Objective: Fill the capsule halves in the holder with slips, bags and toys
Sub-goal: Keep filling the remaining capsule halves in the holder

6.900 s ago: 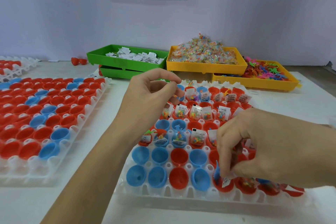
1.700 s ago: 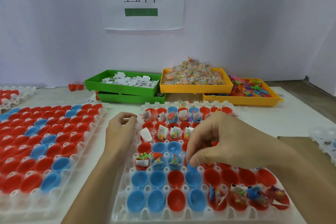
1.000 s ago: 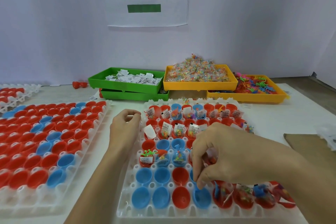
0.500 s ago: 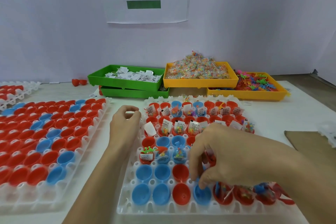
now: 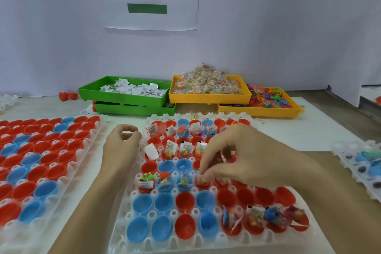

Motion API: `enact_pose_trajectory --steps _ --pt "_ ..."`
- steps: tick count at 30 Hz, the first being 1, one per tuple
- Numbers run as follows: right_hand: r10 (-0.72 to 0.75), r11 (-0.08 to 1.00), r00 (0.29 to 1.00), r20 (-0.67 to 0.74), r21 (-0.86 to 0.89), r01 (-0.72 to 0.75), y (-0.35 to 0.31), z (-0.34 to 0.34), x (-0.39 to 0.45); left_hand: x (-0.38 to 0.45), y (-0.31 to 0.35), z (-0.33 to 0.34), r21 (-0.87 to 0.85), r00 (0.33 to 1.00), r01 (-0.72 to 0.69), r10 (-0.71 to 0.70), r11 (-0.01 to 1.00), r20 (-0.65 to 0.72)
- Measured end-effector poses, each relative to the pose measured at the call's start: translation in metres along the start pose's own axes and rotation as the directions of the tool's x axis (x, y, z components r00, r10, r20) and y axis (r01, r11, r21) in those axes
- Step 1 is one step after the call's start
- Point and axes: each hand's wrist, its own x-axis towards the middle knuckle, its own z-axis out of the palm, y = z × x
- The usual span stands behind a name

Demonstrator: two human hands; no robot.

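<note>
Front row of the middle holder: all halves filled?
No. In the holder the front row's four left capsule halves, such as the blue one, sit empty; only the right-hand ones hold items.

Both forearms bare to the frame edge, no sleeves in view; left hand (image 5: 120,146) and right hand (image 5: 243,156) ungloved, no rings, watch or wristbands visible; fingernails short and unpainted where they show.
</note>
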Motion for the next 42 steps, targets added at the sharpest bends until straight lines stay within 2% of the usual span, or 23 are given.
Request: enact_pose_trajectory --steps 2,4,6,8,12,15,18,20,22,24,26,30,32,37,39,42 --pt "-0.004 1.000 0.981 -0.196 0.001 0.004 0.013 -0.009 0.001 -0.001 0.000 -0.001 0.014 1.000 -0.016 0.016 1.000 0.006" --pt "0.066 0.998 0.923 -0.379 0.045 -0.053 0.031 -0.018 0.003 -0.002 0.002 -0.001 0.036 1.000 -0.028 0.027 0.999 0.016" --pt "0.158 0.987 0.814 -0.559 0.066 -0.146 0.060 -0.026 0.003 -0.003 0.004 -0.001 0.074 0.999 -0.046 0.045 0.996 0.023" --pt "0.252 0.964 0.691 -0.678 0.112 -0.242 0.092 -0.030 0.002 -0.004 0.007 -0.001 0.125 0.996 -0.090 0.088 0.988 0.023" --pt "0.424 0.902 0.532 -0.733 0.289 -0.320 0.139 -0.021 -0.002 -0.009 0.018 -0.003 0.263 0.969 -0.242 0.244 0.934 0.024" --pt "0.410 0.906 0.436 -0.801 0.302 -0.298 0.155 -0.009 -0.001 -0.014 0.035 -0.003 0.325 0.934 -0.354 0.351 0.877 0.069" --pt "0.392 0.914 0.317 -0.864 0.326 -0.240 0.160 -0.007 0.003 -0.012 0.061 0.009 0.406 0.878 -0.478 0.436 0.779 0.197" --pt "0.423 0.904 0.309 -0.852 0.372 -0.212 0.162 -0.008 0.005 -0.008 0.080 0.023 0.475 0.797 -0.601 0.530 0.644 0.290" --pt "0.430 0.901 0.343 -0.835 0.377 -0.212 0.163 -0.008 0.007 -0.001 0.095 0.042 0.531 0.687 -0.715 0.600 0.455 0.410" --pt "0.423 0.905 0.364 -0.830 0.366 -0.218 0.163 -0.008 0.008 0.011 0.105 0.065 0.526 0.626 -0.771 0.573 0.358 0.528" --pt "0.428 0.903 0.363 -0.828 0.373 -0.215 0.163 -0.009 0.008 0.025 0.109 0.089 0.527 0.616 -0.786 0.488 0.323 0.619" --pt "0.449 0.892 0.361 -0.817 0.390 -0.227 0.164 -0.008 0.008 0.048 0.105 0.132 0.609 0.684 -0.729 0.282 0.313 0.673" --pt "0.451 0.892 0.363 -0.816 0.391 -0.229 0.165 -0.008 0.009 0.058 0.101 0.143 0.628 0.709 -0.699 0.224 0.342 0.668" --pt "0.454 0.889 0.378 -0.807 0.386 -0.245 0.166 -0.008 0.010 0.070 0.102 0.152 0.584 0.791 -0.612 0.397 0.534 0.465" --pt "0.456 0.889 0.380 -0.805 0.388 -0.244 0.166 -0.008 0.010 0.071 0.104 0.153 0.542 0.824 -0.566 0.404 0.622 0.397" --pt "0.449 0.893 0.376 -0.811 0.389 -0.228 0.166 -0.008 0.010 0.075 0.106 0.151 0.479 0.848 -0.529 0.418 0.701 0.325"
